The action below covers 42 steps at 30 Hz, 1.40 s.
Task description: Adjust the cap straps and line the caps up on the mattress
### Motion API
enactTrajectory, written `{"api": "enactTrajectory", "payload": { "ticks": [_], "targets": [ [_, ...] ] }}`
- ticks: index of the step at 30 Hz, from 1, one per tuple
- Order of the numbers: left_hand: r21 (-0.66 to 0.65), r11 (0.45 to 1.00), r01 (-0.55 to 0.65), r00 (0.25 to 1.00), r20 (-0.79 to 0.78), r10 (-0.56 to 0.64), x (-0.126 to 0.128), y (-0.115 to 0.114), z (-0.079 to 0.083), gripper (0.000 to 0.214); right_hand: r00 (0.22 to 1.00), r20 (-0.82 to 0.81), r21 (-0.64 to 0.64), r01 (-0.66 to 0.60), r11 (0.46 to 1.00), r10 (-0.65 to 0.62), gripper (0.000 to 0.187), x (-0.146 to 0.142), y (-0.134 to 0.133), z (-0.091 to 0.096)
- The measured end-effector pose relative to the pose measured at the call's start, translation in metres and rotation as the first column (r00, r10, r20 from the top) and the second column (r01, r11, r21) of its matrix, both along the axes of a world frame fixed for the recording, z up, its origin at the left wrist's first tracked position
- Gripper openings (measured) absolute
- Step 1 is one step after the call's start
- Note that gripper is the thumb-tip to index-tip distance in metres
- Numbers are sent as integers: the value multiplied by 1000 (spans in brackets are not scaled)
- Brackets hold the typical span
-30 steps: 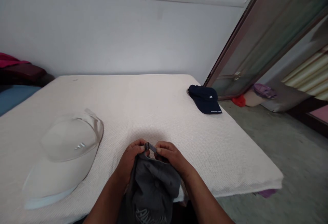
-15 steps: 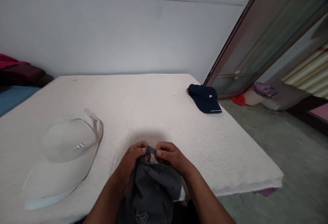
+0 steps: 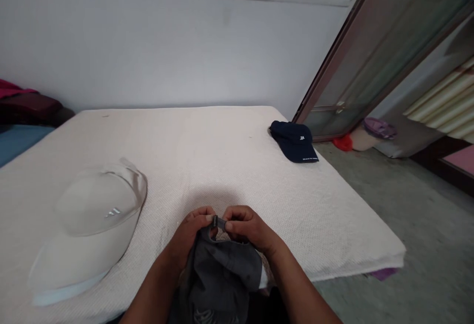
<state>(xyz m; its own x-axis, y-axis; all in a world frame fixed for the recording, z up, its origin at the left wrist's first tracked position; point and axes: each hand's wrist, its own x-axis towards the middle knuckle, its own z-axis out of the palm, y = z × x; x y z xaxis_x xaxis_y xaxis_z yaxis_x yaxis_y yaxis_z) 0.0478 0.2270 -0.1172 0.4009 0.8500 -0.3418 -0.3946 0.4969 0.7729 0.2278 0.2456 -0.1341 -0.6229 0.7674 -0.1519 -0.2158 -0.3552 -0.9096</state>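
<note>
A dark grey cap point(image 3: 218, 277) lies against my body at the near edge of a white mattress point(image 3: 207, 166). My left hand point(image 3: 190, 237) and my right hand point(image 3: 246, 227) both pinch the cap's back strap and its small buckle point(image 3: 218, 222), fingers closed, thumbs nearly touching. The cap's crown hangs down between my forearms.
A large white cap point(image 3: 89, 227) rests on the mattress at the left. A navy cap point(image 3: 295, 140) sits near the far right edge. A glass sliding door point(image 3: 374, 57) stands at the right, with grey floor point(image 3: 414, 225) beside the mattress. Dark red and blue bedding point(image 3: 22, 116) lies far left.
My two hands have drawn slightly closer together on the strap and sunk a little lower in the picture. Both other caps are where they were.
</note>
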Motion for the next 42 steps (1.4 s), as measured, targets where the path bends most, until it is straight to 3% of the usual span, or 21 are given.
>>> {"api": "enactTrajectory", "payload": {
  "ticks": [13,16,27,30,36,42],
  "targets": [
    [-39,999,-1,991,-130,-4,8,0,4,20,997,-79,-41,24,999,-27,27,-6,-1,-3],
    [-58,998,-20,994,-105,14,8,0,2,21,994,-99,-39,50,998,-53,30,-7,0,-2],
    [-108,994,20,1000,19,-19,4,-1,2,17,984,-177,-50,-34,998,25,36,-6,0,3],
    [-116,993,10,1000,-23,-13,5,-1,1,18,983,-181,-38,-39,999,31,36,-7,-1,3],
    [-78,997,-27,978,-211,10,5,3,-7,16,999,-48,17,16,1000,-15,25,-7,1,-1],
    [-82,997,13,997,-75,-20,4,0,0,9,989,-64,72,140,988,-135,17,-8,4,-6]
  ]
}}
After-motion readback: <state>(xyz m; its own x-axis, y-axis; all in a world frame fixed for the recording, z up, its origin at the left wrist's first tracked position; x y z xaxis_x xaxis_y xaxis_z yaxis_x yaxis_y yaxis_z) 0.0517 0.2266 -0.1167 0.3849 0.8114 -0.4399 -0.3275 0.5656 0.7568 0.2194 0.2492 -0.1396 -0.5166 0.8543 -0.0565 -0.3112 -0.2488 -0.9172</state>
